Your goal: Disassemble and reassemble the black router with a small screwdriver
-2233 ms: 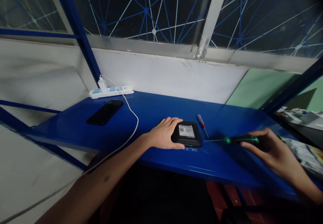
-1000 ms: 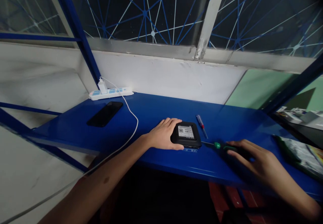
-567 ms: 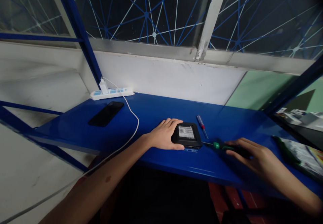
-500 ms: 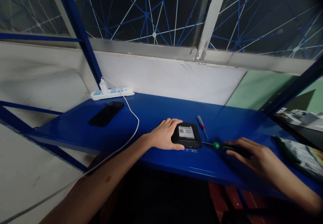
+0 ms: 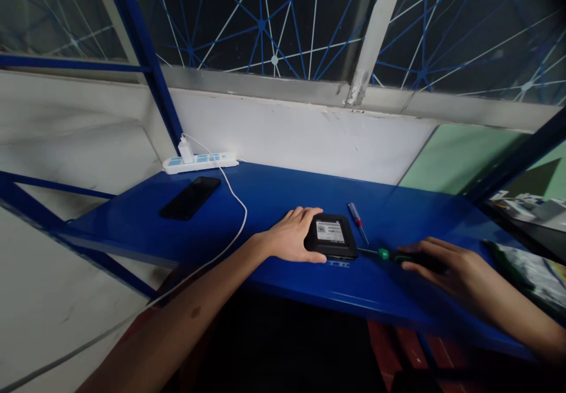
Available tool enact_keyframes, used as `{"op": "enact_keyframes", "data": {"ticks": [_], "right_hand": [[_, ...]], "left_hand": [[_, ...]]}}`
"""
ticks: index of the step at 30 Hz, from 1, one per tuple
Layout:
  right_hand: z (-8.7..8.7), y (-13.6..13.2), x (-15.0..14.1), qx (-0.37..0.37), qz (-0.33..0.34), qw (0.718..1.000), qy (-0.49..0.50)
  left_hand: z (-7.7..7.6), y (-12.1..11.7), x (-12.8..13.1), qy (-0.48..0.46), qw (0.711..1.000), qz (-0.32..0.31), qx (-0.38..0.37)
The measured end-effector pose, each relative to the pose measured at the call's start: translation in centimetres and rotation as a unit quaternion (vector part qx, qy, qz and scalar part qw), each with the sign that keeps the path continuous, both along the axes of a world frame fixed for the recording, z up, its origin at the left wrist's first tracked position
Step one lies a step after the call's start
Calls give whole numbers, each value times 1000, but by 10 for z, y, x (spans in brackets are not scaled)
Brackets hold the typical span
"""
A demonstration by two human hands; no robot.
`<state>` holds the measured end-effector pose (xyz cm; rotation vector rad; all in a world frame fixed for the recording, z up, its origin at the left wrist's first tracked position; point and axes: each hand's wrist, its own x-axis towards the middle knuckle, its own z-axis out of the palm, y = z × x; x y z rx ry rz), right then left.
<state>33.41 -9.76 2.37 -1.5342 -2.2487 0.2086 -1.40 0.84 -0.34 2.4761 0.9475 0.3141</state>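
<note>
A flat black box-shaped device [image 5: 331,248] with a white printed label lies on the blue table, its front side showing ports or slots. My left hand [image 5: 295,235] grips it from the left, fingers at the far edge and thumb at the near edge. In my right hand [image 5: 442,263] is a screwdriver [image 5: 384,254] with a green and black handle, held almost level. Its shaft points left and the tip meets the device's right side; whether it sits in a hole cannot be seen. Just beyond lies a smaller screwdriver [image 5: 356,218] with a clear and red handle.
A black phone [image 5: 190,198] lies at the left of the table [image 5: 283,189]. Behind it is a white power strip [image 5: 201,163] with a plugged-in charger, whose white cable [image 5: 244,213] runs across the table toward me. A shiny packet [image 5: 530,272] lies at the right.
The whole view has shifted slightly, so everything appears a little further right. Both hands keep their holds, and the screwdriver tip stays at the device's right side.
</note>
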Motion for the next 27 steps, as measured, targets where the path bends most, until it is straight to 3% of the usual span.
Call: {"op": "enact_keyframes", "data": {"ticks": [14,23,27], "right_hand": [[1,6,6,-12,0,999,-35],[17,8,-1,-10,12,998,-57],[16,8,-2,5,-5,999,-41]], "left_hand": [[4,-1,2,1,1000,3,-13],[3,-1,3,3,1000,4,-21],[2,-1,2,5,999,17,-33]]}}
